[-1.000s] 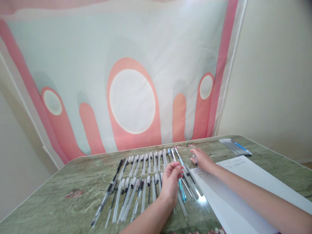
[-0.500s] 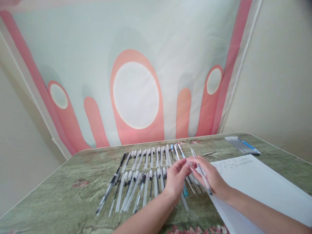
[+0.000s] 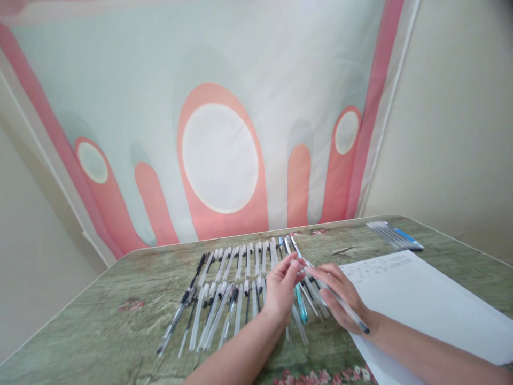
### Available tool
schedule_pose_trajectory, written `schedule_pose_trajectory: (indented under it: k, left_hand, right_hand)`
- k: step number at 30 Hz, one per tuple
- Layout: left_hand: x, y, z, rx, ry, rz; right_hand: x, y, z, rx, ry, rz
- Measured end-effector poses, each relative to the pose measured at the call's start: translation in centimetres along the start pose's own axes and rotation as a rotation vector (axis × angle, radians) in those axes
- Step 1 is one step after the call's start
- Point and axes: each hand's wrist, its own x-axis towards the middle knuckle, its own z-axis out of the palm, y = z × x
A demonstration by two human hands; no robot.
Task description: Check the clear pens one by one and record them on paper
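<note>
My right hand grips a slim translucent pen between thumb and fingers. The pen slants, its dark end toward my wrist and its other end toward my left hand. My left hand is closed in a pinch close to the pen's far end; what sits in its fingertips is small, pale and too blurred to name. Under and beside my hands lie rows of pen parts: translucent barrels, clear caps and dark refills. A turquoise pen lies between my wrists.
A white sheet of paper with handwriting along its top lies under my right forearm. Several grey pens or refills with a blue strip lie at the back right of the wood-patterned table. A patterned cloth hangs behind.
My right hand has come from the table's back right to my left hand, bringing a pen. Since half a second ago, the fingertips have parted slightly and the pen has tilted flatter.
</note>
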Motion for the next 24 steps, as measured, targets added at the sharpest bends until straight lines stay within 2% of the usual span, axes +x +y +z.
schedule_pose_trajectory:
  k: [4, 8, 24]
  left_hand:
    - [0.5, -0.4, -0.5, -0.179, 0.051, -0.097]
    - [0.6, -0.6, -0.5, -0.224, 0.099, -0.109]
    - [-0.7, -0.3, 0.4, -0.150, -0.064, -0.051]
  right_hand:
    - [-0.1, 0.0, 0.0, -0.001, 0.040, -0.061]
    - [0.2, -0.2, 0.2, 0.014, 0.040, -0.050]
    - [0.6, 0.3, 0.5, -0.073, 0.052, -0.085]
